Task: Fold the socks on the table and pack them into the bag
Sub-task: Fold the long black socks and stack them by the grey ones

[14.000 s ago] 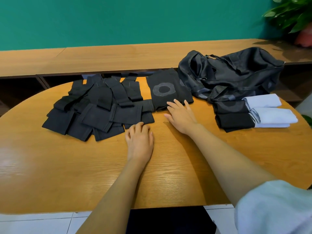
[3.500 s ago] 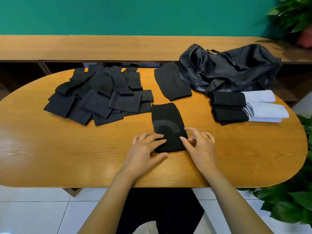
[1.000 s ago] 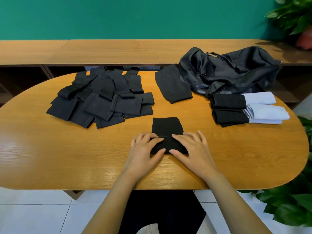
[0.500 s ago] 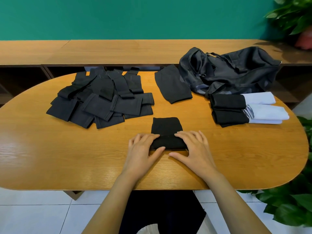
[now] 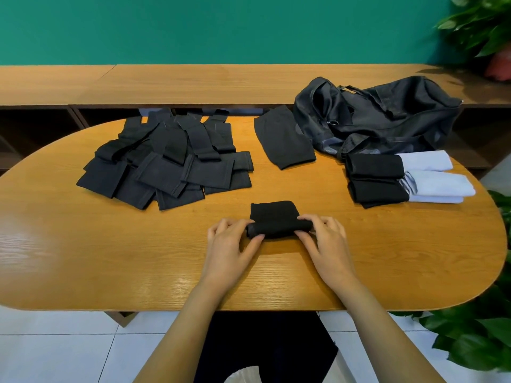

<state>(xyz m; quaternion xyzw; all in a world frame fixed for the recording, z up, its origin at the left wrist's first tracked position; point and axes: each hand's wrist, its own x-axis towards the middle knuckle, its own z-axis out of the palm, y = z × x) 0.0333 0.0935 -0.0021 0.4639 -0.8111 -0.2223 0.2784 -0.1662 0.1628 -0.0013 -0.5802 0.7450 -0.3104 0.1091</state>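
At about ten o'clock on the desk (image 5: 83,258) lies a heap of unfolded dark socks (image 5: 168,161). Near the front centre, the left hand (image 5: 231,241) and right hand (image 5: 323,241) pinch the two ends of a half-rolled black sock (image 5: 276,221), fingers curled round the roll. It looks soft, light and springy, likely to unroll unless held at both ends. A flat sock (image 5: 283,140) waits at twelve, the bag (image 5: 387,117) at one o'clock, finished rolls (image 5: 376,178) at two.
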